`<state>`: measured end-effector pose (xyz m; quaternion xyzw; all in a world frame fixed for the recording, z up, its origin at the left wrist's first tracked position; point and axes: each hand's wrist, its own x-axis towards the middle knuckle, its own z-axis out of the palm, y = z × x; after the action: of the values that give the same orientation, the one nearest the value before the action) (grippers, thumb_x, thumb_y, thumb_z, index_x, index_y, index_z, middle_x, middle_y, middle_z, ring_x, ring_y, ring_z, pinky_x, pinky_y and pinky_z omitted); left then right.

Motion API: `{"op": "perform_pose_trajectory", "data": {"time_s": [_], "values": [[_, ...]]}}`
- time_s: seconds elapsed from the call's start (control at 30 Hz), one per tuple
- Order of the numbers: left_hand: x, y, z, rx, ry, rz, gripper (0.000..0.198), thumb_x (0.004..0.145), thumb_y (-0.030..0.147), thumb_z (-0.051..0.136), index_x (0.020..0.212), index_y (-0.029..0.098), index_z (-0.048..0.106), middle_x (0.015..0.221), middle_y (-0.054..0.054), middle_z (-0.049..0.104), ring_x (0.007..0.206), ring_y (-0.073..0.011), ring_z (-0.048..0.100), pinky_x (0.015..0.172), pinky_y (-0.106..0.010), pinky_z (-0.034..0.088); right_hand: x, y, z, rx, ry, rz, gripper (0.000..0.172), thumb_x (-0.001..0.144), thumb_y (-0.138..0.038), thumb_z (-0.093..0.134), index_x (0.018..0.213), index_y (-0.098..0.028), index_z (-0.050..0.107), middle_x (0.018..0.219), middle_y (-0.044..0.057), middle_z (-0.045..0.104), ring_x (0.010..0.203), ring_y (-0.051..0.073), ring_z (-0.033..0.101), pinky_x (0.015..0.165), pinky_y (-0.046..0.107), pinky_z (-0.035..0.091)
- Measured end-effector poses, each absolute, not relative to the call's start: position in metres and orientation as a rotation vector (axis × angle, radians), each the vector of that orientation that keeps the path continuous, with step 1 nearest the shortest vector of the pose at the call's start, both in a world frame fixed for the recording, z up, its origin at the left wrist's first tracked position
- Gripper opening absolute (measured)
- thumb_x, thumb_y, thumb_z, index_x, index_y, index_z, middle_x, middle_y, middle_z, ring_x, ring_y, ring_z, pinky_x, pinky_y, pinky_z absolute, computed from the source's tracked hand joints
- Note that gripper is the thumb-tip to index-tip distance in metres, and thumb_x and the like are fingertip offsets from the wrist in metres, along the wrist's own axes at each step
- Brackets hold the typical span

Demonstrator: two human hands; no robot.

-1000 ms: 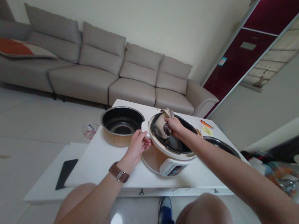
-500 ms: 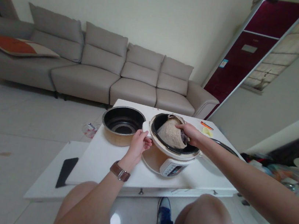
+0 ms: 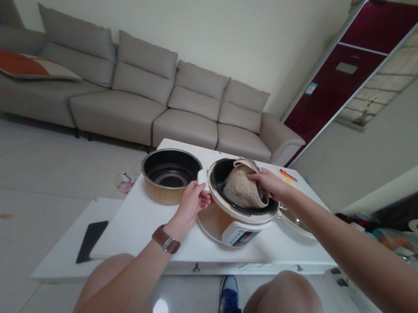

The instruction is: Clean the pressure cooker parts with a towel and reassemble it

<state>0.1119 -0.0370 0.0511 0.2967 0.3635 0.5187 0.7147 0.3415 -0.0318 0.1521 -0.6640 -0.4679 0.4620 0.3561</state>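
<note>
A cream rice cooker (image 3: 236, 222) stands tilted toward me on the white table (image 3: 144, 230). My left hand (image 3: 191, 203) is closed on the cooker's white side handle. My right hand (image 3: 267, 181) reaches into the cooker's dark cavity and presses a crumpled grey-brown cloth (image 3: 241, 189) against its inside, fingers closed on the cloth. The removed inner pot (image 3: 169, 174), black inside and gold outside, sits on the table just left of the cooker.
A lid (image 3: 293, 219) lies on the table right of the cooker, with an orange pen (image 3: 288, 175) behind. A black phone (image 3: 90, 241) rests on the lower shelf at left. A grey sofa (image 3: 135, 99) lines the wall. My knees are below the table edge.
My right hand has swept the cloth from the cooker's left rim across to the right side of the cavity. My left hand has kept its hold on the handle.
</note>
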Motion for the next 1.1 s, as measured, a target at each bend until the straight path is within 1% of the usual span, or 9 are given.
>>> {"op": "perform_pose_trajectory", "data": {"time_s": [0.23, 0.37, 0.43, 0.53, 0.6, 0.67, 0.77, 0.9, 1.1], "values": [[0.113, -0.037, 0.051, 0.667, 0.808, 1.145, 0.024, 0.082, 0.033, 0.068, 0.083, 0.021, 0.047, 0.058, 0.005, 0.060, 0.049, -0.0076, 0.056, 0.049, -0.016, 0.038, 0.296, -0.033, 0.138, -1.607, -1.248, 1.279, 0.012, 0.082, -0.013, 0.061, 0.092, -0.018, 0.067, 0.075, 0.003, 0.073, 0.066, 0.017, 0.069, 0.062, 0.025, 0.057], [0.113, -0.037, 0.052, 0.662, 0.813, 1.140, 0.023, 0.083, 0.032, 0.067, 0.084, 0.021, 0.047, 0.059, 0.005, 0.060, 0.050, -0.0075, 0.055, 0.050, -0.016, 0.039, 0.288, -0.028, 0.132, -1.514, -1.355, 1.303, 0.012, 0.081, -0.015, 0.064, 0.092, -0.019, 0.066, 0.076, 0.001, 0.073, 0.067, 0.016, 0.068, 0.065, 0.023, 0.056], [0.112, -0.038, 0.053, 0.660, 0.812, 1.137, 0.022, 0.083, 0.031, 0.067, 0.084, 0.021, 0.047, 0.059, 0.005, 0.060, 0.050, -0.0076, 0.055, 0.050, -0.016, 0.039, 0.298, -0.031, 0.134, -1.502, -1.442, 1.386, 0.017, 0.080, -0.019, 0.068, 0.097, -0.019, 0.067, 0.080, 0.001, 0.074, 0.069, 0.015, 0.068, 0.065, 0.023, 0.056], [0.112, -0.038, 0.054, 0.656, 0.811, 1.134, 0.022, 0.083, 0.031, 0.067, 0.083, 0.021, 0.047, 0.059, 0.004, 0.060, 0.050, -0.0077, 0.055, 0.050, -0.016, 0.038, 0.323, -0.040, 0.142, -1.553, -1.664, 1.486, 0.031, 0.075, -0.024, 0.076, 0.105, -0.019, 0.070, 0.088, 0.001, 0.076, 0.071, 0.015, 0.068, 0.064, 0.021, 0.055], [0.112, -0.038, 0.054, 0.654, 0.809, 1.135, 0.022, 0.084, 0.030, 0.066, 0.083, 0.021, 0.047, 0.059, 0.004, 0.060, 0.050, -0.0078, 0.055, 0.050, -0.016, 0.039, 0.343, -0.046, 0.150, -1.630, -1.828, 1.486, 0.039, 0.072, -0.026, 0.078, 0.109, -0.019, 0.072, 0.097, 0.002, 0.078, 0.079, 0.016, 0.070, 0.070, 0.022, 0.055], [0.112, -0.038, 0.054, 0.656, 0.809, 1.136, 0.022, 0.084, 0.031, 0.066, 0.082, 0.021, 0.047, 0.059, 0.004, 0.060, 0.050, -0.0078, 0.056, 0.050, -0.017, 0.039, 0.362, -0.050, 0.158, -1.689, -1.968, 1.493, 0.045, 0.071, -0.028, 0.079, 0.115, -0.019, 0.073, 0.105, 0.003, 0.078, 0.092, 0.019, 0.071, 0.082, 0.024, 0.056], [0.112, -0.039, 0.053, 0.659, 0.812, 1.137, 0.023, 0.083, 0.032, 0.067, 0.082, 0.021, 0.047, 0.059, 0.004, 0.060, 0.050, -0.0078, 0.056, 0.050, -0.017, 0.039, 0.384, -0.050, 0.168, -1.746, -2.165, 1.441, 0.047, 0.073, -0.032, 0.076, 0.118, -0.019, 0.075, 0.111, 0.003, 0.078, 0.106, 0.022, 0.070, 0.094, 0.027, 0.053], [0.112, -0.039, 0.052, 0.656, 0.819, 1.146, 0.023, 0.083, 0.032, 0.068, 0.083, 0.021, 0.048, 0.059, 0.004, 0.060, 0.050, -0.0078, 0.056, 0.050, -0.016, 0.039, 0.389, -0.053, 0.175, -1.760, -2.333, 1.320, 0.046, 0.074, -0.032, 0.072, 0.118, -0.019, 0.077, 0.115, 0.003, 0.078, 0.108, 0.023, 0.069, 0.095, 0.026, 0.051], [0.113, -0.037, 0.051, 0.654, 0.817, 1.148, 0.023, 0.082, 0.033, 0.068, 0.084, 0.021, 0.049, 0.058, 0.004, 0.060, 0.049, -0.0078, 0.056, 0.049, -0.016, 0.038, 0.368, -0.062, 0.178, -1.778, -2.335, 1.301, 0.048, 0.076, -0.030, 0.067, 0.122, -0.018, 0.075, 0.118, 0.003, 0.077, 0.106, 0.022, 0.069, 0.092, 0.025, 0.051]]}}
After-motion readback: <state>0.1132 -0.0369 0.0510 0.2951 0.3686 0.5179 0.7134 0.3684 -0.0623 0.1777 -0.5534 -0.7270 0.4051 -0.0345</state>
